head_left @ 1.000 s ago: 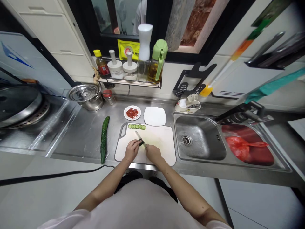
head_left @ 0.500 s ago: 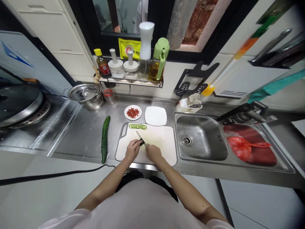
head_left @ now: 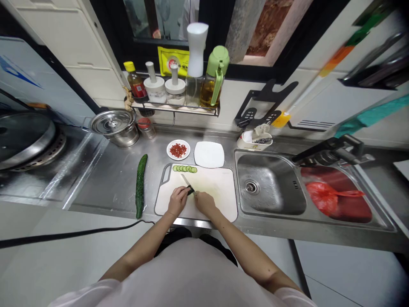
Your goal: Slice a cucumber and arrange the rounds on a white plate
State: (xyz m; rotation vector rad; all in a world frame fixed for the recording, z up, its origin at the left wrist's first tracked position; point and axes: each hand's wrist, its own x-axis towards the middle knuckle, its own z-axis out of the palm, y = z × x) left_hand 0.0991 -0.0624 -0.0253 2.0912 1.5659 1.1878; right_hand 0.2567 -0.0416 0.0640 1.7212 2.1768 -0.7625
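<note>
A white cutting board [head_left: 220, 196] lies on the steel counter. Both hands are close together at its front edge. My right hand [head_left: 205, 204] is closed on a knife [head_left: 185, 181] whose blade points away to the upper left. My left hand [head_left: 177, 201] is closed, its fingertips pinching a small dark cucumber piece [head_left: 191, 191] right at the blade. A row of cucumber slices [head_left: 184, 169] lies along the board's far edge. A whole cucumber [head_left: 139, 185] lies on the counter left of the board.
Behind the board are a small plate of red chillies [head_left: 178, 150] and a white square plate [head_left: 209, 154]. A sink [head_left: 271, 192] is to the right, and a red bag [head_left: 322, 198] lies in the second basin. A lidded pot [head_left: 113, 126] and a stove are at the left. A bottle rack [head_left: 175, 108] hangs on the wall.
Both hands stay at the same spot on the board with the knife between them. Only the view has shifted slightly.
</note>
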